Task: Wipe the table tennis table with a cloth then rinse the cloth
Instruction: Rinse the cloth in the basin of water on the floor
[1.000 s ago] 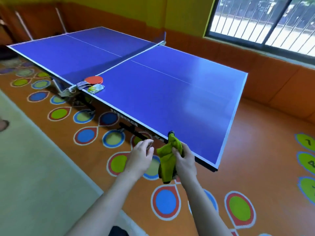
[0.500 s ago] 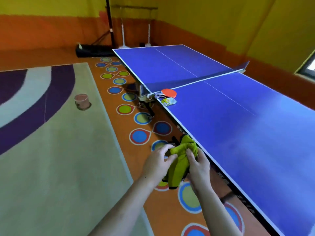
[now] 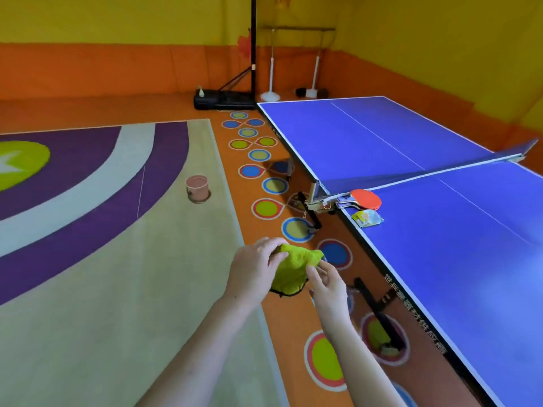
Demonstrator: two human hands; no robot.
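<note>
A yellow-green cloth [image 3: 293, 267] with a dark edge is bunched between both hands, over the orange floor left of the table. My left hand [image 3: 254, 270] grips its left side with thumb and fingers curled over the top. My right hand [image 3: 326, 284] pinches the cloth's right edge with its fingertips. The blue table tennis table [image 3: 458, 245] fills the right side, its near long edge about a forearm's length to the right of my hands. Its net [image 3: 411, 177] crosses the middle.
A red paddle [image 3: 365, 198] and a small plastic packet [image 3: 367, 217] lie on the table beside the net post. A pink bucket [image 3: 197, 188] stands on the pale and purple rug [image 3: 88, 230]. A black pole base [image 3: 223, 99] and white stands sit by the far wall.
The view has swung left along the table's side, bringing the rug and bucket into sight. The cloth has gone from hanging in my right hand to being spread and held between both hands.
</note>
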